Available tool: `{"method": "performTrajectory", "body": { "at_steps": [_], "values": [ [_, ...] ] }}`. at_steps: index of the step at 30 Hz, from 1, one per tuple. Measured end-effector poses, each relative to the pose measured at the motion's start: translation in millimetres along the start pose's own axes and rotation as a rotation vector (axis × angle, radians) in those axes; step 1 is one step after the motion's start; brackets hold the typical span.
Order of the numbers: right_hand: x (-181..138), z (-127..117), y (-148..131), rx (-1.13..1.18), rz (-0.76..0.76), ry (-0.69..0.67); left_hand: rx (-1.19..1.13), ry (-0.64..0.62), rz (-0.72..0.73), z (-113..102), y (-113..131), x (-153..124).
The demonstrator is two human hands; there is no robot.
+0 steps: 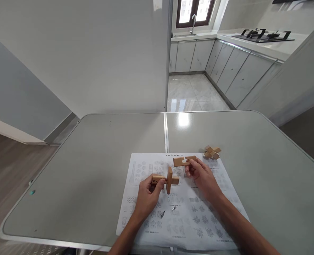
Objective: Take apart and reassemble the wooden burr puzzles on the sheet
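Observation:
My left hand [148, 193] is closed on a wooden cross [168, 180] made of two notched bars fitted together, held just above the printed sheet [178, 216]. My right hand [201, 175] pinches a single notched wooden bar [182, 161] at its right end, keeping it level a little to the right of and behind the cross. A small assembled wooden burr puzzle [212, 152] lies on the table beyond my right hand, touched by neither hand.
A grey folding table [93, 159] with a centre seam carries the sheet near its front edge. A white partition wall stands behind it. A kitchen with cabinets, a sink tap and a hob [263, 35] lies at the back right.

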State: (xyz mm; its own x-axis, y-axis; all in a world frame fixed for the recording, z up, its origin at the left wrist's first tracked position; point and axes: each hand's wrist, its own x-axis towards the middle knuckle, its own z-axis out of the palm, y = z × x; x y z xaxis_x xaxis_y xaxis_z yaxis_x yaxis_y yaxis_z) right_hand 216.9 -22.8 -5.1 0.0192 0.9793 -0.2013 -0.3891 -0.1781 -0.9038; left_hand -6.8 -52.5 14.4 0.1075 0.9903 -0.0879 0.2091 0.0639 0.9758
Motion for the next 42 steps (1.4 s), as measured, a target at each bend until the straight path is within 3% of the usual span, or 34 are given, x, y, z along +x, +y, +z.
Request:
{"method": "performTrajectory", "body": {
  "at_steps": [10, 28, 42],
  "values": [
    [-6, 4, -9, 0.076, 0.071, -0.119, -0.032, -0.049, -0.004, 0, -12, 1],
    [-6, 0, -6, -0.034, -0.003, -0.124, -0.025, -0.047, -0.006, 3, -4, -1],
    [-6, -5, -6, 0.166, 0.063, -0.192, -0.027, -0.045, -0.001, 2, -4, -1]
  ]
}}
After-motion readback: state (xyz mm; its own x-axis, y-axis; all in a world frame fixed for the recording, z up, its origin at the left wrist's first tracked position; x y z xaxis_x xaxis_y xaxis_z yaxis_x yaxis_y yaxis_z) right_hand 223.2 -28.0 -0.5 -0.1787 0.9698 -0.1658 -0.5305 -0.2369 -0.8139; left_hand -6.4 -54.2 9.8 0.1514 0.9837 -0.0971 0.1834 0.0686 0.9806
